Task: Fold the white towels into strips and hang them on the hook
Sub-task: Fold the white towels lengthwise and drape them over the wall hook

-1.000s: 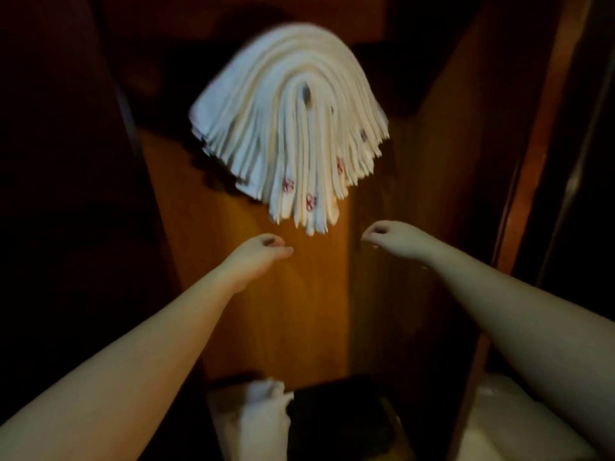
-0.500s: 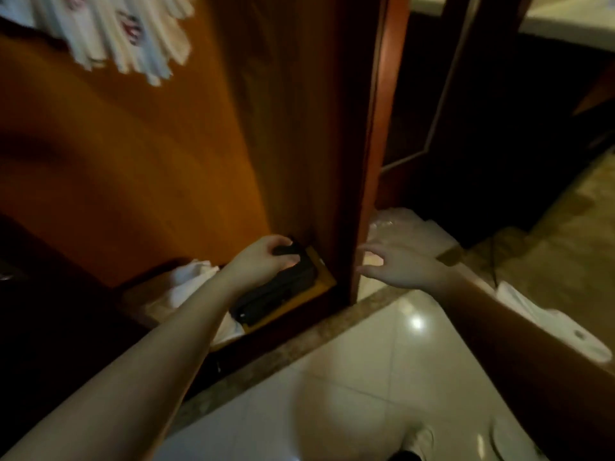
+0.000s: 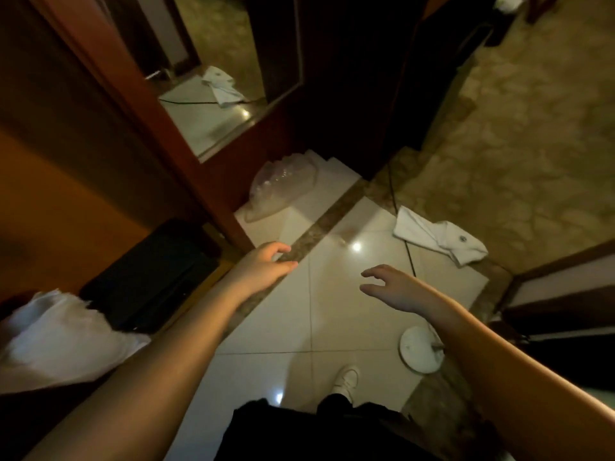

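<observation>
A crumpled white towel (image 3: pixel 439 239) lies on the tiled floor to the right, across a black cable. My right hand (image 3: pixel 394 287) hovers over the floor short of that towel, fingers spread and loosely curved, holding nothing. My left hand (image 3: pixel 263 264) hangs in the air by the foot of the wooden door frame, fingers relaxed and empty. A heap of white towels (image 3: pixel 56 337) sits low at the left inside the wooden cupboard. The hook and the hung towels are out of view.
A black case (image 3: pixel 149 277) lies on the cupboard floor. A clear plastic bag (image 3: pixel 279 188) sits by the red-brown door frame (image 3: pixel 166 128). A mirror above reflects another towel (image 3: pixel 221 86). A round white disc (image 3: pixel 421 349) and my white shoe (image 3: pixel 346 379) are on the tiles.
The view swung down and right from the hung towels to the floor. Both hands dropped from under the towels and now reach over the tiles, still empty.
</observation>
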